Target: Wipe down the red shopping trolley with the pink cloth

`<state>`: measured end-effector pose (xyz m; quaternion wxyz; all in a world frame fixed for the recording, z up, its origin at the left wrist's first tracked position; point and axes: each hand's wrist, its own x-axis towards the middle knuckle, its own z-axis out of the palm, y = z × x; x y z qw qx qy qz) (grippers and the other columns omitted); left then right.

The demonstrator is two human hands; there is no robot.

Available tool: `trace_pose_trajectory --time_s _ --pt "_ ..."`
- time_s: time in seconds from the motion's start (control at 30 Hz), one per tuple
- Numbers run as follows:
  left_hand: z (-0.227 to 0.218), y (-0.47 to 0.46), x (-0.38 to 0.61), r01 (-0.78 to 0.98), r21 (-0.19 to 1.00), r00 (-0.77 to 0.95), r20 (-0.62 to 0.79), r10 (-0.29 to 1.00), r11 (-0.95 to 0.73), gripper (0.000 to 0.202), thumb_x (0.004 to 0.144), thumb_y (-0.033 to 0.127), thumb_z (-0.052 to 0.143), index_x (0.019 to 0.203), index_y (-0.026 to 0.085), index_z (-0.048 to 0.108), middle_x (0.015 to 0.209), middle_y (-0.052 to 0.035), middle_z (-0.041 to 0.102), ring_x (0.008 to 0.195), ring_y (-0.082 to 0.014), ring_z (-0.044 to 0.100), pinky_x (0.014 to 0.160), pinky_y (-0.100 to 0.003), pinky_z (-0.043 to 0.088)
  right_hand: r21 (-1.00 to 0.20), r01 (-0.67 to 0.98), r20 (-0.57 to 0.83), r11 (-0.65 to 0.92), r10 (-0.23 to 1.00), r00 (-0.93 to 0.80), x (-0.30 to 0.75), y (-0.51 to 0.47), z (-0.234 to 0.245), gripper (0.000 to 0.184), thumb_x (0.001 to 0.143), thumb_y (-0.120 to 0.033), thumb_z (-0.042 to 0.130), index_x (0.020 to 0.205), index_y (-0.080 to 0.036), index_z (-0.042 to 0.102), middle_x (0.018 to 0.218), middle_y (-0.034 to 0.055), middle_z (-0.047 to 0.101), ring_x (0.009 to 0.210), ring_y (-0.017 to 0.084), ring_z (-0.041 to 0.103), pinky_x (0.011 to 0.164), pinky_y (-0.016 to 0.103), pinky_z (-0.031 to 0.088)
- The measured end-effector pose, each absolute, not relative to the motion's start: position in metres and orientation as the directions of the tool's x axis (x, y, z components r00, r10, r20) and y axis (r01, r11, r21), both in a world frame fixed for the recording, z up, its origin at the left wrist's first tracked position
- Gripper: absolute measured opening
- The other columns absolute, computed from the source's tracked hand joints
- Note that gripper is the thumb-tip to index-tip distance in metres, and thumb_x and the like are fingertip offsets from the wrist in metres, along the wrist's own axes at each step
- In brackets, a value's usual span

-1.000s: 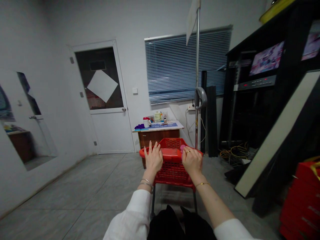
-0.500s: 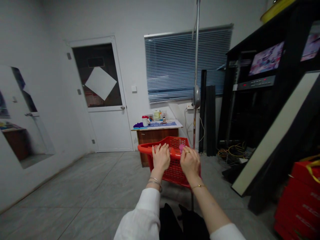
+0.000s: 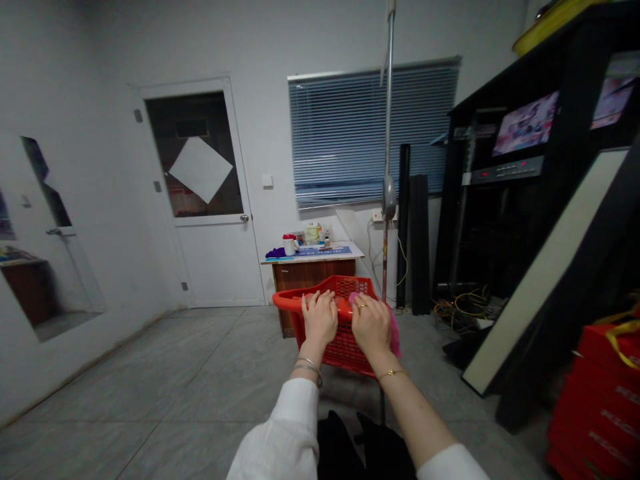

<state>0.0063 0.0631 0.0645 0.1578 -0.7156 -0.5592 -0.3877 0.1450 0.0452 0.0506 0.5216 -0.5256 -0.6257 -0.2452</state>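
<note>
A red plastic basket cart (image 3: 345,347) stands in front of me on the tiled floor. My left hand (image 3: 320,319) rests on its near rim with the fingers curled over the edge. Beside it, my right hand (image 3: 370,323) grips the same rim and also holds a pink cloth (image 3: 393,330) that hangs down on the right side. Both forearms reach forward from white sleeves. A metal pole (image 3: 386,167) rises just behind the cart.
A wooden desk (image 3: 313,270) with small items stands beyond the cart under a window with blinds. A white door (image 3: 205,200) is at back left. Black shelving (image 3: 525,200), a leaning board (image 3: 540,273) and red crates (image 3: 600,393) fill the right side.
My hands have come closer together on the cart's rim. The cart has turned and moved a little left. The pink cloth now hangs out from under my right hand.
</note>
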Motion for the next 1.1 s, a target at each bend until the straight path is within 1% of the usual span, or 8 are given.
trace_pose_trajectory --time_s 0.13,0.23,0.37,0.53,0.63,0.83,0.97,1.1 --pt "0.065 0.064 -0.003 0.919 0.201 0.095 0.724 0.683 -0.340 0.036 0.098 0.025 0.038 0.125 0.028 0.062 0.133 -0.0008 0.064 0.130 -0.0241 0.050 0.118 -0.055 0.022 -0.126 0.899 0.893 0.420 0.443 -0.082 0.147 0.045 0.053 0.032 0.096 -0.028 0.048 0.118 -0.016 0.068 0.121 0.0126 0.069 0.107 0.024 0.064 0.098 0.040 0.045" --pt "0.065 0.066 -0.006 0.912 0.210 0.099 0.721 0.686 -0.352 0.036 0.098 0.025 0.037 0.124 0.029 0.062 0.133 -0.0005 0.064 0.130 -0.0228 0.049 0.118 -0.053 0.023 -0.225 0.874 0.879 0.432 0.476 -0.009 0.183 0.052 0.052 0.034 0.098 -0.029 0.043 0.114 -0.018 0.070 0.116 0.0092 0.072 0.105 0.020 0.066 0.095 0.035 0.048" --pt "0.064 0.067 0.000 0.909 0.238 0.069 0.725 0.686 -0.342 0.035 0.098 0.025 0.038 0.122 0.029 0.063 0.131 -0.0007 0.066 0.129 -0.0239 0.050 0.119 -0.056 0.018 -0.360 0.876 0.868 0.322 0.461 0.187 0.186 0.057 0.050 0.035 0.097 -0.026 0.040 0.109 -0.017 0.072 0.113 0.0108 0.073 0.104 0.021 0.067 0.094 0.037 0.049" --pt "0.065 0.068 -0.005 0.921 0.213 0.075 0.727 0.683 -0.327 0.036 0.098 0.025 0.037 0.123 0.029 0.063 0.131 -0.0012 0.066 0.129 -0.0239 0.050 0.119 -0.056 0.018 -0.164 0.915 0.909 0.369 0.417 -0.005 0.131 0.049 0.049 0.033 0.096 -0.021 0.044 0.117 -0.013 0.069 0.122 0.0140 0.068 0.114 0.025 0.062 0.105 0.044 0.040" --pt "0.067 0.069 -0.014 0.917 0.193 0.114 0.712 0.693 -0.349 0.036 0.098 0.025 0.036 0.124 0.030 0.061 0.134 -0.0001 0.064 0.130 -0.0230 0.049 0.118 -0.054 0.021 -0.105 0.869 0.891 0.484 0.433 -0.134 0.146 0.047 0.050 0.034 0.097 -0.026 0.046 0.123 -0.017 0.066 0.126 0.0108 0.066 0.114 0.024 0.062 0.102 0.040 0.044" --pt "0.066 0.073 -0.014 0.909 0.235 0.087 0.700 0.709 -0.344 0.036 0.098 0.024 0.037 0.121 0.031 0.063 0.132 0.0007 0.065 0.129 -0.0223 0.050 0.118 -0.055 0.020 -0.318 0.831 0.876 0.456 0.477 0.073 0.185 0.053 0.050 0.034 0.098 -0.028 0.042 0.109 -0.020 0.072 0.114 0.0078 0.072 0.106 0.020 0.066 0.096 0.037 0.049" --pt "0.066 0.071 -0.013 0.914 0.218 0.092 0.709 0.700 -0.341 0.036 0.098 0.025 0.036 0.122 0.030 0.062 0.132 -0.0004 0.065 0.129 -0.0231 0.050 0.119 -0.056 0.018 -0.177 0.869 0.899 0.462 0.435 -0.048 0.141 0.043 0.051 0.030 0.096 -0.025 0.048 0.116 -0.018 0.069 0.121 0.0098 0.069 0.113 0.024 0.061 0.106 0.044 0.040" --pt "0.066 0.070 -0.019 0.913 0.196 0.126 0.700 0.703 -0.358 0.037 0.099 0.026 0.035 0.124 0.030 0.061 0.135 -0.0001 0.063 0.131 -0.0221 0.048 0.118 -0.054 0.021 -0.101 0.829 0.887 0.550 0.427 -0.175 0.148 0.036 0.051 0.034 0.097 -0.026 0.047 0.127 -0.020 0.063 0.129 0.0084 0.065 0.117 0.022 0.059 0.103 0.039 0.043"
